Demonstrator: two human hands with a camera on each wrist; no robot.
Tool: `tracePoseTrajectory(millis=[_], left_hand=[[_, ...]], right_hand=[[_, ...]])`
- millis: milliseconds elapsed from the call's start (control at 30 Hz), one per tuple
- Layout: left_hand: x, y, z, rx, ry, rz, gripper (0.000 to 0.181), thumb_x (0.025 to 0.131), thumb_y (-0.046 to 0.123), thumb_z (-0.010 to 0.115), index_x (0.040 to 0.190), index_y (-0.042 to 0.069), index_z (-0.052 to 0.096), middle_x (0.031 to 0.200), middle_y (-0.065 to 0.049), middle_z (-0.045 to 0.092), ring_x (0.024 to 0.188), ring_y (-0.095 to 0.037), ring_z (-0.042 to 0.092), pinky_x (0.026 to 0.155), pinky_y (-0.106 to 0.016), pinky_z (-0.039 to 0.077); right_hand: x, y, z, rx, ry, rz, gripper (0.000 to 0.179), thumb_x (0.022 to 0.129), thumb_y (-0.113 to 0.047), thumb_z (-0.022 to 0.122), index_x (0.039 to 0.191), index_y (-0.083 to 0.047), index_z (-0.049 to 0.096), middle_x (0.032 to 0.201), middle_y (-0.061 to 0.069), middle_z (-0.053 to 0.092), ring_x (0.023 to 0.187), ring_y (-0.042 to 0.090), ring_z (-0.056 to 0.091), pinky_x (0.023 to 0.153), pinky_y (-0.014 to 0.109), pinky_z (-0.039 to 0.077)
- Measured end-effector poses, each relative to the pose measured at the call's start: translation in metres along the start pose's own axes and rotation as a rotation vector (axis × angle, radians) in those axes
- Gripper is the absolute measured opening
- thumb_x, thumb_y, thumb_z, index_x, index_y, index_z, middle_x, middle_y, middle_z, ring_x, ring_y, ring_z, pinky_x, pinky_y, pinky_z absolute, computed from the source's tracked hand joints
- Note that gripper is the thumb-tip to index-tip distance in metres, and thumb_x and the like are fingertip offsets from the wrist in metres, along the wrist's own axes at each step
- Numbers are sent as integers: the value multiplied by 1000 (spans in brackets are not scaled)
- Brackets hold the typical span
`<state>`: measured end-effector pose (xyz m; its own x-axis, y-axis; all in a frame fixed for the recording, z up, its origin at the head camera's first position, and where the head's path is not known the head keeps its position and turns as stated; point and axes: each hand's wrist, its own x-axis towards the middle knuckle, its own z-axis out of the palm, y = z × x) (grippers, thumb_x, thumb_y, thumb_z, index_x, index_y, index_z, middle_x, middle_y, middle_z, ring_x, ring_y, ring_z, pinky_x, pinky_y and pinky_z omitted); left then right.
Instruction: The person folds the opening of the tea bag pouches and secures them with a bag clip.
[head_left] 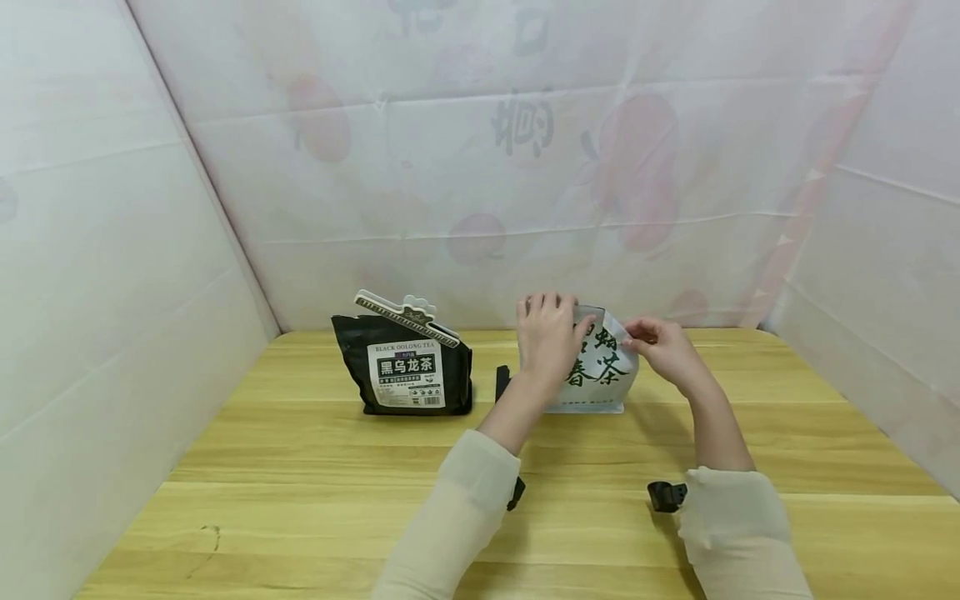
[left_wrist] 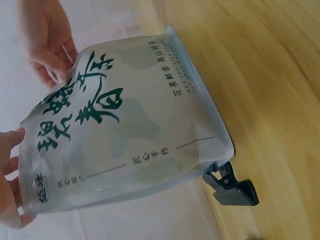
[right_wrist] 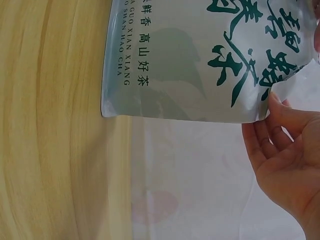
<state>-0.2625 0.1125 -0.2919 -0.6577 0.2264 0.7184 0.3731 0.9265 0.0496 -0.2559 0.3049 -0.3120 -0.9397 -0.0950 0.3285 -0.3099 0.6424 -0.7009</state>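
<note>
A pale tea bag (head_left: 600,385) with large green characters stands upright on the table. My left hand (head_left: 546,337) grips its top edge at the left; in the left wrist view, the fingers of that hand (left_wrist: 9,180) are at the bag's top. With thumb and fingers, my right hand (head_left: 663,350) pinches the upper right corner, where the top is folded over. In the right wrist view, the thumb of the right hand (right_wrist: 285,145) lies on the front of that corner. A black clip (left_wrist: 231,187) stands on the table close beside the bag's lower left side.
Left of the pale bag stands a black bag of oolong tea (head_left: 408,375), its top folded at a slant under a long, decorated sealing clip (head_left: 408,317). The wooden table (head_left: 337,500) is enclosed by pale cloth walls (head_left: 450,192) at the back and both sides.
</note>
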Motion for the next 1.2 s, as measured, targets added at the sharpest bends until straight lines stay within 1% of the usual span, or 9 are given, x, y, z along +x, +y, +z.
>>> tracePoseTrajectory(millis=[133,267,400,533,633,767,933,1067,1200], left_hand=[[2,-11,-6,-116,-2,-52,39,88,49,54,109,17,62,104,3,60,99,-14,50,92,-27,35],[1,-24,-12,-331,17,-158,41,89,43,56,113,9,59,108,-2,59,100,-16,50,89,-24,38],[-4,-36,-16,-540,25,-266,40,90,40,54,112,7,59,109,-3,58,101,-17,50,87,-25,40],[-12,-45,-13,-694,12,-343,35,93,38,51,108,7,60,106,-3,58,98,-18,52,81,-28,44],[-19,-52,-6,-762,-15,-387,34,97,34,45,109,6,61,104,-5,58,95,-18,54,77,-30,46],[-27,-59,5,-779,-72,-449,30,99,27,43,108,5,61,103,-7,59,93,-19,55,76,-33,46],[-36,-66,17,-729,-209,-501,21,96,21,50,105,7,63,101,-4,62,87,-17,58,69,-30,47],[-41,-70,27,-678,-363,-491,17,94,18,54,104,9,64,98,-2,63,83,-16,60,63,-28,47],[-45,-73,36,-610,-514,-454,18,94,16,55,107,9,63,101,-3,62,86,-18,59,66,-29,48]], right_hand=[[1,1,1,-2,7,-4,21,91,-5,57,107,9,58,101,21,60,90,26,53,72,23,44],[2,2,1,-5,11,-9,20,90,-3,57,106,9,58,100,21,60,89,25,53,71,21,43],[2,2,1,-3,12,-14,20,91,-4,57,106,9,58,100,21,60,89,25,53,71,22,43],[2,2,1,-1,13,-16,20,91,-4,56,106,10,58,100,21,60,88,24,53,71,21,43],[1,2,1,2,11,-13,20,91,-4,56,106,10,58,100,21,60,88,23,53,71,20,43],[0,1,1,11,2,-10,21,91,-5,56,107,10,57,101,21,59,89,24,53,71,21,43],[1,1,2,11,-5,-2,23,92,-7,56,108,10,57,102,21,59,90,25,52,73,25,44],[1,1,1,7,-3,-1,23,92,-8,56,108,9,57,102,20,59,90,24,52,72,23,44],[2,2,2,11,0,-9,22,92,-7,56,107,9,57,101,20,59,88,22,52,70,20,43]])
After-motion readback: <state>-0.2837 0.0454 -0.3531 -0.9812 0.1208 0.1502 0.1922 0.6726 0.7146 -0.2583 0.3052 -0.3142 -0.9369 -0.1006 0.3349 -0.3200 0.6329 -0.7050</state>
